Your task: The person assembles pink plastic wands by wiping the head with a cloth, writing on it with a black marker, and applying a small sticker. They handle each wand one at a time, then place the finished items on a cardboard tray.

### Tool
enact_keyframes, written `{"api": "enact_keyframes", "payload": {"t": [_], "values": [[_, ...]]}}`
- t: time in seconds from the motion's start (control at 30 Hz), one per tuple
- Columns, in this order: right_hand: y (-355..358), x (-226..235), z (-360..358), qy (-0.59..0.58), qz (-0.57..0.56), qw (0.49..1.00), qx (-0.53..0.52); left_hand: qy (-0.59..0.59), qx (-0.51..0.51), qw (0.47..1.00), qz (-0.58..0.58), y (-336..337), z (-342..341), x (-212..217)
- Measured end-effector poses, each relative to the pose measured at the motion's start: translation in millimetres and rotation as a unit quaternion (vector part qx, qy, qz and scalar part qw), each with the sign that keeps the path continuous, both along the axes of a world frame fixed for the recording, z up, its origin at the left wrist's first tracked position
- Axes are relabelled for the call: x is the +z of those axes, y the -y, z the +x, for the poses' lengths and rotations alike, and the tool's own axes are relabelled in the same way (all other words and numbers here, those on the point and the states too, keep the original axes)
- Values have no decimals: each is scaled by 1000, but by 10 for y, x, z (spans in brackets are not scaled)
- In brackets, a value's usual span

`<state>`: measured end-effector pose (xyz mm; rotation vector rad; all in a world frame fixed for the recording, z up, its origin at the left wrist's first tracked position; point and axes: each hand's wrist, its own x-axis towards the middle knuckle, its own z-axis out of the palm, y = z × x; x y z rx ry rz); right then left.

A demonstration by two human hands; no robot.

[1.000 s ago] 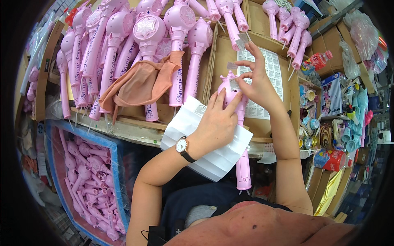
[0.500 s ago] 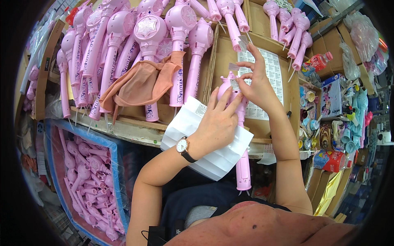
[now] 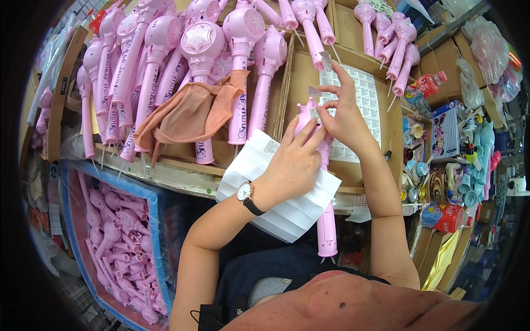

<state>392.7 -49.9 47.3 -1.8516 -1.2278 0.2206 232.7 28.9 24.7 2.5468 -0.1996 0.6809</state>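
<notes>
A pink toy wand (image 3: 327,229) with a round head stands tilted before me, its handle toward my body. My left hand (image 3: 292,168) lies over the wand's head, its fingers bent around it and holding it. At the top of the head, my right hand (image 3: 345,118) presses a small clear sticker (image 3: 314,113) with thumb and fingertip. Two more clear sticker pieces (image 3: 326,59) cling to its other raised fingertips. White folded paper (image 3: 298,212), partly printed, hangs under my left wrist.
Behind lies a printed sticker sheet (image 3: 361,99) in a cardboard tray (image 3: 295,71). Several pink wands (image 3: 203,41) crowd the left tray, with an orange cloth (image 3: 185,113) over some. A blue-edged bin (image 3: 157,220) of wands stands lower left. Bottles (image 3: 428,84) and small goods fill the right side.
My fingers have shifted slightly on the wand's head, the left fingertips moving a little closer to the right thumb. Everything else stays in place.
</notes>
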Motion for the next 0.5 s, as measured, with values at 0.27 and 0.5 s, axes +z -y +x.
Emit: {"api": "enact_keyframes", "payload": {"t": [0.27,0.5], "values": [[-23,-43,37,-84,106,987,-88,3,2,1000,1,3,-10,22],[53,105,-26,-59,115,992,-9,-9,23,999,20,21,-36,16]]}}
